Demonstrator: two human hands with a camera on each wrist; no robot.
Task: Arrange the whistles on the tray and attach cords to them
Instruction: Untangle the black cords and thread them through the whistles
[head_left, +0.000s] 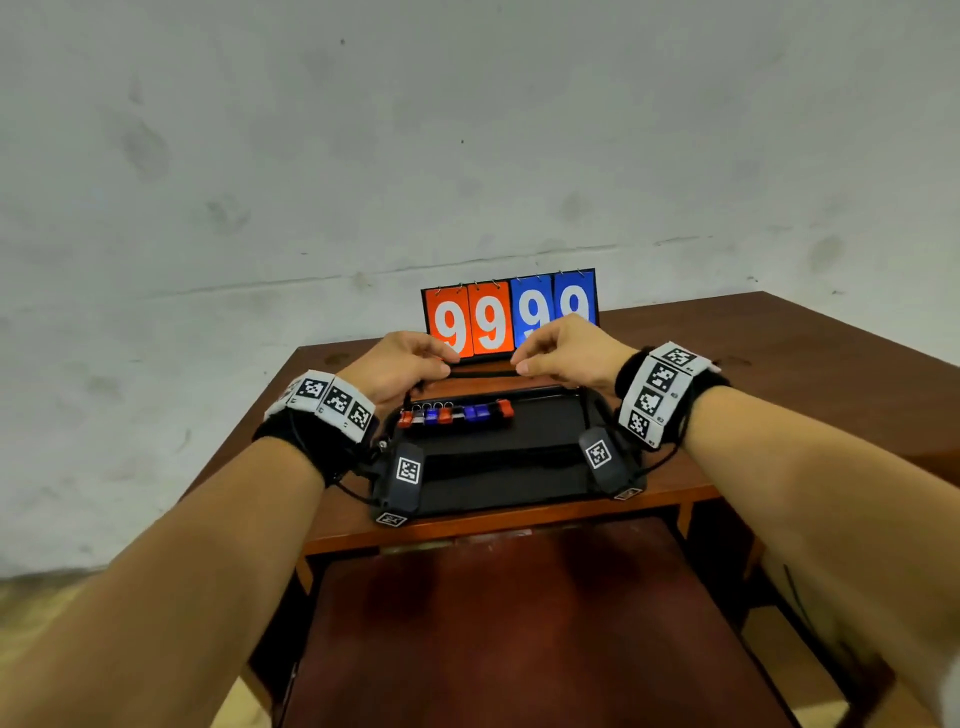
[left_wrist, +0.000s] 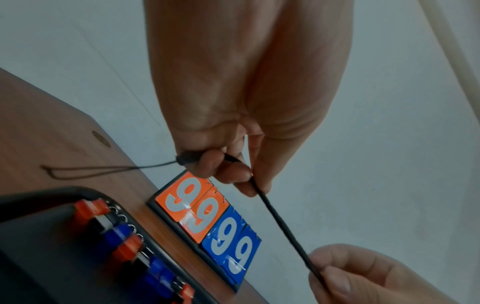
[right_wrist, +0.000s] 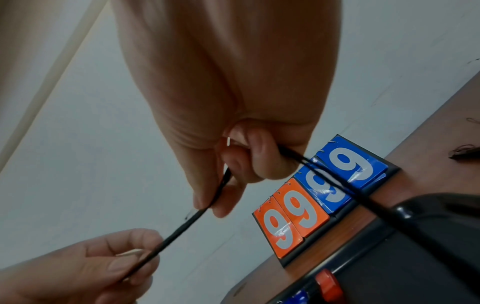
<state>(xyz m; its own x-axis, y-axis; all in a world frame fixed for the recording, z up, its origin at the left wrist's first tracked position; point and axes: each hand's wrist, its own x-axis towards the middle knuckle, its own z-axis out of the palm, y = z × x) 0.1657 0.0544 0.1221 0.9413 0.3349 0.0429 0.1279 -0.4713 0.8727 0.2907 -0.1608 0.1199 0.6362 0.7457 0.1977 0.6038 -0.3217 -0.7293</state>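
Brown wooden tabletop (head_left: 779, 364) against a pale wall, w/ a flip scoreboard (head_left: 509, 317) reading 9999 standing at the far edge. Black tray (head_left: 519, 467) sits near the front edge, centred btwn the forearms. Row of whistles (head_left: 454, 413) – red, blue, black – lined up along the tray's far side, metal rings facing the scoreboard; arranging looks done, so cords are the step in hand.

Left hand (head_left: 402, 364) and right hand (head_left: 563, 353) are both raised over the tray's far rim, each w/ thumb and forefinger pinched on one black cord (head_left: 483, 373) stretched taut btwn them. Left wrist view: the cord's knotted end sits in the left pinch, and a thin loop (left_wrist: 85, 171) trails from it onto the wood. Right wrist view: the rest of the cord runs out past the right fingers toward the tray.

Handling, as a guess: cord is light, limp, prob. a bit slick – hold close to the thin loop so it doesn't flop when fed thru a ring. Whistles look light and likely to skid, so steady one before threading.

Room: the scoreboard stands just behind the hands; more open wood to the right.
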